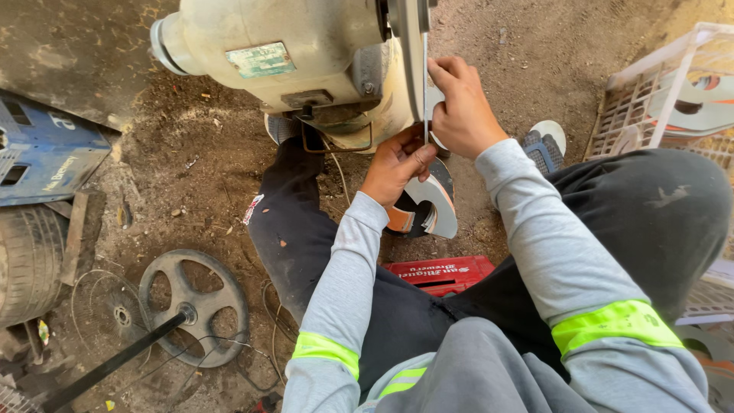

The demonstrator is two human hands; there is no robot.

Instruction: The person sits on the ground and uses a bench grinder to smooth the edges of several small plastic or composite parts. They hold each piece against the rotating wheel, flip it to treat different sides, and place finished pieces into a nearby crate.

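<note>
A person sits over a dirt floor [191, 145], legs in dark trousers spread either side of a red plastic crate [442, 273]. Straight ahead stands a cream-painted bench grinder [283, 53] with its wheel [413, 46] seen edge-on. To the left lie a blue plastic crate [46, 149], a tyre [27, 264] and a dark spoked wheel [195, 306] on a black rod, with a round wire grille just beside it. At the upper right a pale lattice crate [650, 92] holds flat ring-shaped pieces.

The right hand [459, 107] is closed in a pinch, fingers pressed on a thin flat ring-shaped piece [426, 99] held edge-on against the grinder wheel. The left hand [396, 164] sits just below it, fingers curled and closed about the lower edge of the same piece. Beneath the left hand, between the knees and above the red crate, more curved pieces [432, 206], white with orange faces, lie stacked.

The held piece shows only as a thin line, so its outline is hard to make out. The grinder's top and the wheel's upper part are cut off by the picture's edge, and the hands hide where piece meets wheel
</note>
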